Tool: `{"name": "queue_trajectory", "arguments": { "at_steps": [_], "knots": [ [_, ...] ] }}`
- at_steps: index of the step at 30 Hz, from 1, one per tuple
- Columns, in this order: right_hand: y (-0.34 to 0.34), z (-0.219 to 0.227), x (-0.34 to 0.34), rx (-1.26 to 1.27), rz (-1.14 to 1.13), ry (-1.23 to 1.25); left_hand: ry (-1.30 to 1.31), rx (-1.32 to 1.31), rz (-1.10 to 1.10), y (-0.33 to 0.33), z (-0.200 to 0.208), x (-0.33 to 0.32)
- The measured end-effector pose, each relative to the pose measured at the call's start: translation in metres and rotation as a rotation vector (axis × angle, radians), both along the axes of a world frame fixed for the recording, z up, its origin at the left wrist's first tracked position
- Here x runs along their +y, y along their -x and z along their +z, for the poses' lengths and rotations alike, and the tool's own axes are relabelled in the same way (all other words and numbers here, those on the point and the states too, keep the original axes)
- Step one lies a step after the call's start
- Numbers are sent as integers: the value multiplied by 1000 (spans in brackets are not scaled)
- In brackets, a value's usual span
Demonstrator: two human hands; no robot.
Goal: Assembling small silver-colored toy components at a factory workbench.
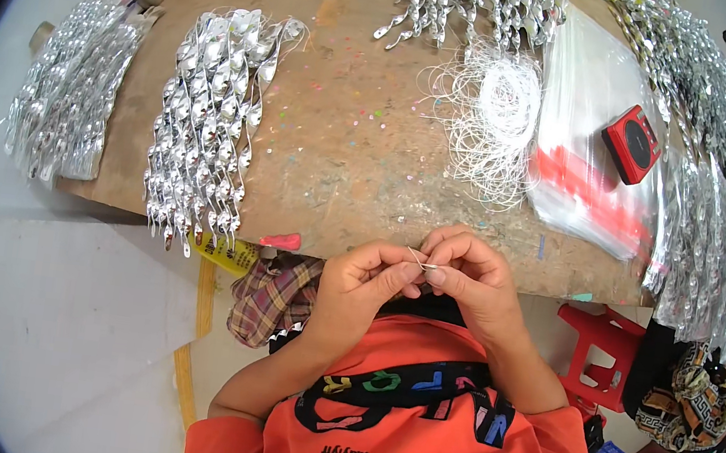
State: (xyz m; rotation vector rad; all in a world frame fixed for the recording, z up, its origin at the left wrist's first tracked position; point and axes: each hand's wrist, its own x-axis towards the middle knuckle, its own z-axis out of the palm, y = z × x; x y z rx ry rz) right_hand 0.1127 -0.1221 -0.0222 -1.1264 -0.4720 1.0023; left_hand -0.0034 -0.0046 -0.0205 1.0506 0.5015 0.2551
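Note:
Both hands meet just off the table's front edge, close to my body. Between the fingertips runs a short bit of thin pale string (pixel 417 256). My left hand (pixel 364 284) pinches it with thumb and forefinger, and my right hand (pixel 482 283) pinches it from the other side. Part of the string is hidden behind the fingers. A loose tangle of white string (pixel 498 121) lies on the table beyond my right hand. Left of it are twisted silver foil strips (pixel 213 115), laid side by side, their lower ends hanging over the front edge.
On the wooden table (pixel 333 177), clear plastic bags (pixel 584 118) lie at right under a red round-faced device (pixel 632 145). More silver strips (pixel 475 3) are at the back, at far left (pixel 74 88) and far right (pixel 717 181). A red stool (pixel 590 348) stands below right.

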Motion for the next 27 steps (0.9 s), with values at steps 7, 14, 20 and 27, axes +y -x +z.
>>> {"name": "queue_trajectory", "arguments": {
  "at_steps": [7, 14, 20, 27],
  "knots": [
    [3, 0, -1, -148, -19, 4, 140, -26, 19, 1, -5, -1],
    [1, -1, -6, -38, -3, -3, 42, 72, 13, 2, 2, 0],
    [-6, 8, -9, -106, -12, 122, -35, 96, -32, 3, 5, 2],
    [-11, 11, -9, -538, 115, 229, -281, 80, -36, 3, -6, -1]
  ]
}}
